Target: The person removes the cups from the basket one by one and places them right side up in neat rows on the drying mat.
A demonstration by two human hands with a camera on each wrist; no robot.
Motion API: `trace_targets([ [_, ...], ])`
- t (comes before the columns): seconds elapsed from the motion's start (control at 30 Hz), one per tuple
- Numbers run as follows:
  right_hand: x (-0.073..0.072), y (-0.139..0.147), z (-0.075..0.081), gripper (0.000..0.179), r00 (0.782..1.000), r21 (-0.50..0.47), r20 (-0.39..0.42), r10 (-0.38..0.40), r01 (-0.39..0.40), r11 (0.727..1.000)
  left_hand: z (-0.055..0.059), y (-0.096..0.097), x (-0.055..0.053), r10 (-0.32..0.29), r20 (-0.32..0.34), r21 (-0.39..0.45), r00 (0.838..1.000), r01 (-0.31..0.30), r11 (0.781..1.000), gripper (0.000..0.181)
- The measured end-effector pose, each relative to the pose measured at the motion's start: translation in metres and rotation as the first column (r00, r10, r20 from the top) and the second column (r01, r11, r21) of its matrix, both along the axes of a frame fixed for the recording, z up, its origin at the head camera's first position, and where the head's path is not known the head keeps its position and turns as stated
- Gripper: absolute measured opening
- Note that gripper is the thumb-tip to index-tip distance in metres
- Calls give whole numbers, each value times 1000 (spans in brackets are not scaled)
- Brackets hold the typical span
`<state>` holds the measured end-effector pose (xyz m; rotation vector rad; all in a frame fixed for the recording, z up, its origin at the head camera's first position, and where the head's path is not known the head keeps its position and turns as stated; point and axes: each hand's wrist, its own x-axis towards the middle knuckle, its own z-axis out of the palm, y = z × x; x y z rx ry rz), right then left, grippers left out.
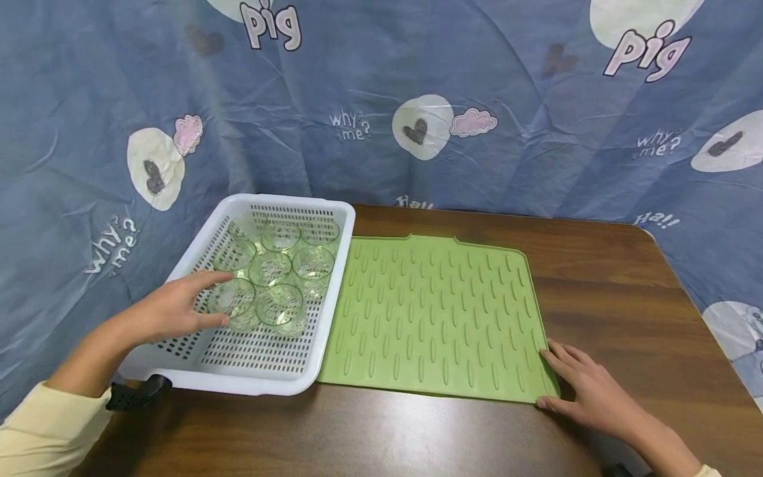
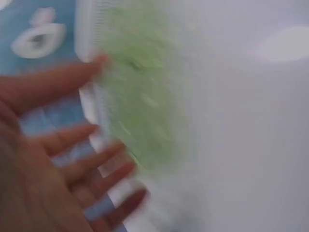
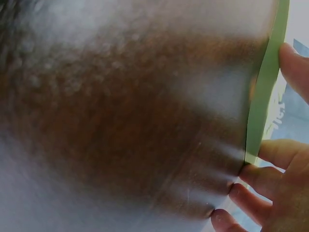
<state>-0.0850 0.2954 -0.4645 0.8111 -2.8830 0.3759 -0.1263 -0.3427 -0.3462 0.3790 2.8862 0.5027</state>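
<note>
My left hand (image 1: pixel 167 308) reaches over the left side of a white plastic basket (image 1: pixel 244 383). Its thumb and fingers are spread beside the front-left clear glass (image 1: pixel 241 315); whether they touch it I cannot tell. Blur softens the left wrist view, where the hand (image 2: pixel 53 169) has its fingers apart and holds nothing. Several similar glasses stand in rows inside the basket. At the near right corner of a green ridged mat (image 1: pixel 441 318), my right hand (image 1: pixel 590 391) rests with fingers extended along the edge. The right wrist view shows its fingertips (image 3: pixel 270 150) against the mat's rim.
The mat lies flat on a brown wooden table (image 1: pixel 608 291), right up against the basket's right side. A blue printed cloth (image 1: pixel 369 86) hangs behind the table and along its sides. Dark bands (image 1: pixel 137 393) circle the wrists.
</note>
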Motion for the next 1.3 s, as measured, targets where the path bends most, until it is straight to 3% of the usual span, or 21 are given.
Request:
trace_targets([
  [0.3,2,1,-2,84,1000,-10,12,-14,14,1000,-20,1,4,60,-33,56,998,-58,997,101],
  [0.47,11,5,-5,82,999,-14,13,-33,33,999,-37,2,2,88,-37,97,995,-84,992,102],
  [0.67,9,5,-6,85,1000,-8,-17,-22,21,1000,-50,-1,4,137,-32,177,990,-129,976,98],
  [0.8,6,4,-5,88,999,-7,-53,3,-4,1000,-52,-4,5,156,-25,201,987,-148,968,98],
  [1.3,5,0,1,89,999,-3,20,-28,28,1000,-54,-4,3,165,9,216,986,-163,963,97],
])
